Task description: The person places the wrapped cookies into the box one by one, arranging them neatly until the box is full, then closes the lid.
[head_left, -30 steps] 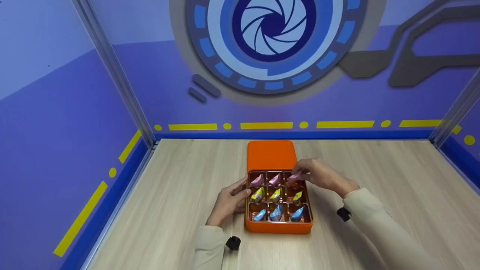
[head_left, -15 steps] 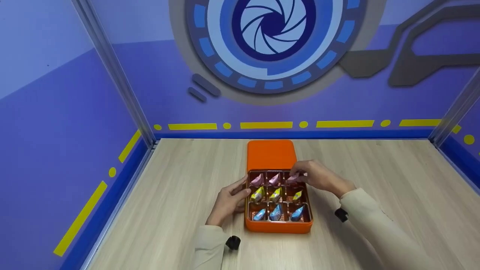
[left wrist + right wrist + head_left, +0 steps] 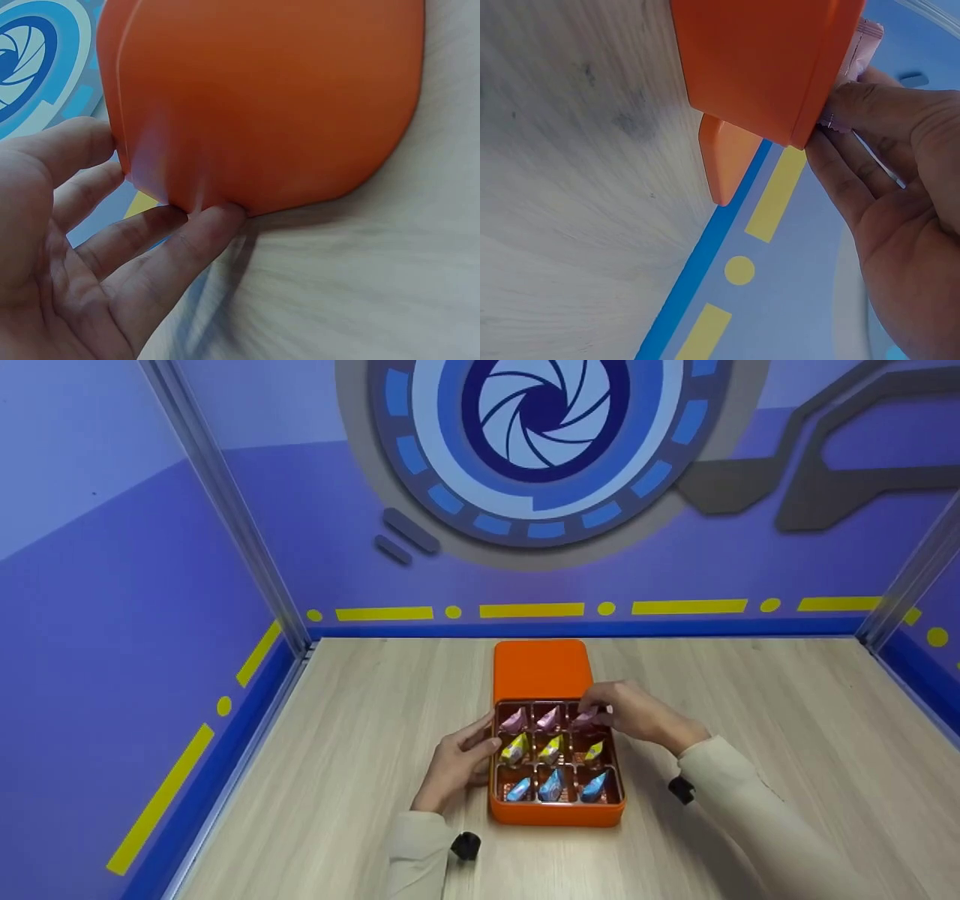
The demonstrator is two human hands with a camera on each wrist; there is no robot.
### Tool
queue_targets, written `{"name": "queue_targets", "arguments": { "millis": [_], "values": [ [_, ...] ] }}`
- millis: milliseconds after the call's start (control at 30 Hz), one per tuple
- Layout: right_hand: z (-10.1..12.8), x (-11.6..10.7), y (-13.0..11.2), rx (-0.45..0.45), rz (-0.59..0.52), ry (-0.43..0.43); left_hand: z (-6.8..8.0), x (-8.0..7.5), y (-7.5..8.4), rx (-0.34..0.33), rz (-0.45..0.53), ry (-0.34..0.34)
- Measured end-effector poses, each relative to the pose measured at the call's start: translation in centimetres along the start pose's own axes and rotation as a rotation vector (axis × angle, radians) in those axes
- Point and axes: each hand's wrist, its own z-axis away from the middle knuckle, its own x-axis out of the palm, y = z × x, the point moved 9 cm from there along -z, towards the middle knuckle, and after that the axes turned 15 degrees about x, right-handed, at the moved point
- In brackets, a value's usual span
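Observation:
An orange box (image 3: pixel 556 814) with a nine-cell tray sits on the wooden table, holding pink, yellow and blue wrapped candies. My right hand (image 3: pixel 626 711) pinches a pink candy (image 3: pixel 587 718) at the back right cell; the same pink candy (image 3: pixel 861 46) shows above the box rim in the right wrist view. My left hand (image 3: pixel 457 760) rests with straight fingers against the box's left wall (image 3: pixel 255 105). The orange lid (image 3: pixel 541 670) lies flat just behind the box.
The wooden table (image 3: pixel 750 720) is enclosed by blue-purple walls with yellow dashes at the back and both sides. A metal post (image 3: pixel 225 510) stands at the back left corner and another post (image 3: pixel 911 577) at the back right.
My right hand has lowered the pink candy slightly toward the back right cell. The left hand and the box have stayed in place.

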Motion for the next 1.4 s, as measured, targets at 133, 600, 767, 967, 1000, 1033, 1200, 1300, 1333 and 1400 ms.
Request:
{"name": "queue_targets", "arguments": {
  "millis": [133,600,767,967,1000,1033,1200,1300,1333,1400],
  "values": [
    [0.1,-0.1,-0.1,-0.007,-0.007,-0.002,0.1,0.0,-0.1,-0.018,-0.001,0.0],
    [0.2,-0.7,0.1,0.018,-0.056,0.002,-0.2,-0.1,0.1,-0.014,-0.056,-0.005],
    [0.2,-0.5,0.5,0.057,-0.106,-0.008,-0.3,-0.1,-0.1,-0.022,-0.043,0.004],
    [0.5,-0.5,1.1,0.11,-0.159,-0.009,-0.1,0.0,-0.2,-0.005,-0.044,0.015],
    [0.5,-0.4,1.2,0.121,-0.172,-0.012,-0.1,0.0,-0.2,-0.005,-0.043,0.017],
    [0.5,-0.4,1.4,0.133,-0.19,-0.016,-0.1,0.0,-0.2,-0.005,-0.044,0.019],
    [0.6,-0.3,1.8,0.173,-0.278,-0.025,-0.7,-0.5,0.6,0.013,-0.051,0.035],
    [0.7,-0.3,2.1,0.182,-0.31,-0.01,-1.3,-0.9,1.2,0.017,-0.081,0.038],
    [0.6,-0.4,2.3,0.187,-0.312,-0.003,-1.6,-1.0,1.4,0.022,-0.101,0.036],
    [0.5,-0.5,2.5,0.205,-0.32,0.011,-2.1,-1.1,1.8,0.034,-0.137,0.025]
  ]
}}
